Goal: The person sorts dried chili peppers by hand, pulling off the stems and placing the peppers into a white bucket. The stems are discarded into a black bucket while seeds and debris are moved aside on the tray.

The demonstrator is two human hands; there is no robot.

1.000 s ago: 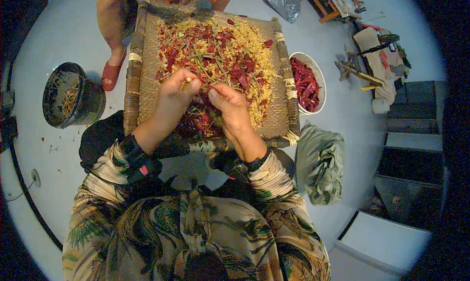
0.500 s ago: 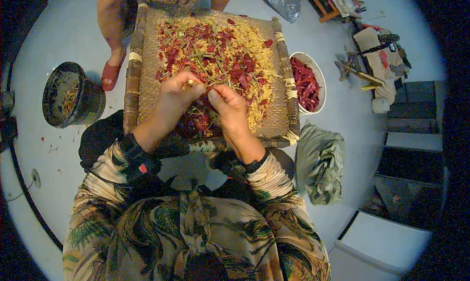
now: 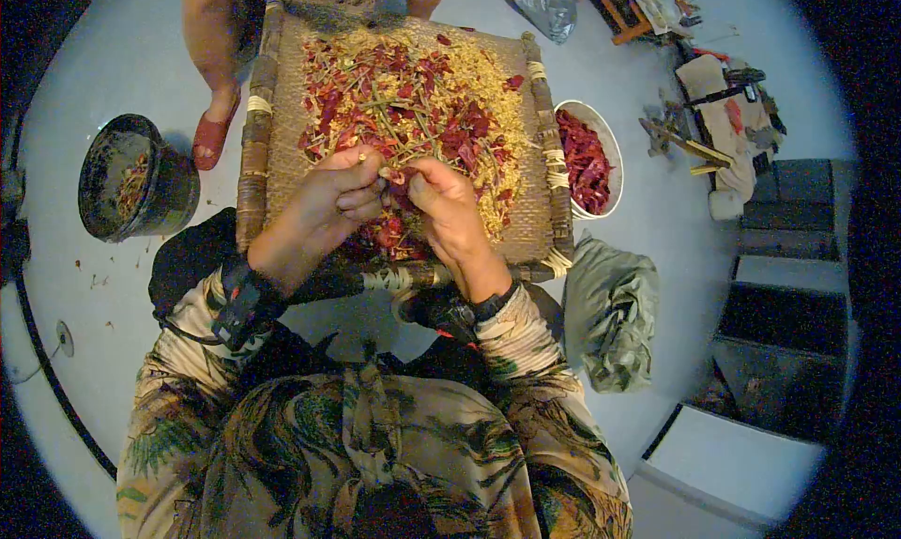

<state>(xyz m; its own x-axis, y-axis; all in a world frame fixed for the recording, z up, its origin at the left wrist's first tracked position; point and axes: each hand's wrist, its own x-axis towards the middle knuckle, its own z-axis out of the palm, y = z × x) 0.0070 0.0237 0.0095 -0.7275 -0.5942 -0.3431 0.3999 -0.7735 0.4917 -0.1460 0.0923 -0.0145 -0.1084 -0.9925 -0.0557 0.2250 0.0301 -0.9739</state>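
Both my hands are over a woven tray [image 3: 282, 182] framed with wooden poles. My left hand [image 3: 333, 201] is closed, thumb and fingers pinching the pale stem end of a small dried red chili. My right hand [image 3: 450, 215] pinches the red part of the same chili [image 3: 400, 176], so the fingertips nearly meet. Beneath them, dried red chilies [image 3: 460, 149], yellow seeds [image 3: 497, 79] and greenish-brown stems [image 3: 404, 112] lie mixed on the tray. The fingers partly cover the chili.
A black bucket [image 3: 174, 196] with stems inside stands left. To the right are a white bucket [image 3: 615, 149] of red chili pieces and a green-grey sack [image 3: 610, 314]. Another person's leg and red slipper [image 3: 214, 140] are at the tray's far side.
My left hand has turned, its fingers curling in more, and moved slightly down. The chili now shows between both hands' fingertips. My right hand has shifted a little right.
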